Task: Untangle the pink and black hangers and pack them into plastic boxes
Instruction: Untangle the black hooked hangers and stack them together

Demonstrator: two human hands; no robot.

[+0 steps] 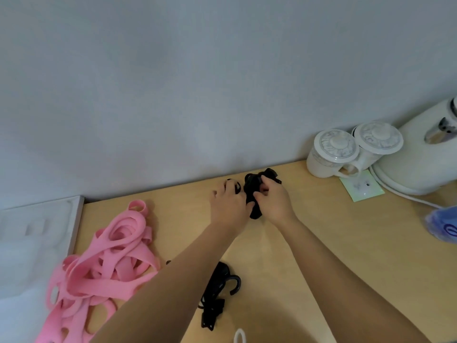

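A bundle of black hangers [253, 188] is held above the far side of the wooden table [333, 231], close to the wall. My left hand [228, 204] grips its left side, fingers curled over a black hook. My right hand [272, 198] pinches the bundle from the right. A second black hanger bundle [217, 293] with a curved hook lies on the table between my forearms. A tangled heap of pink hangers [103, 266] lies at the left of the table.
A white tray-like box [37, 238] stands at the table's left edge. Two lidded white cups [346, 152], a white kettle [425, 154] with its cord, and a green card [362, 186] stand at the back right. A blue item [442, 225] lies at the right edge.
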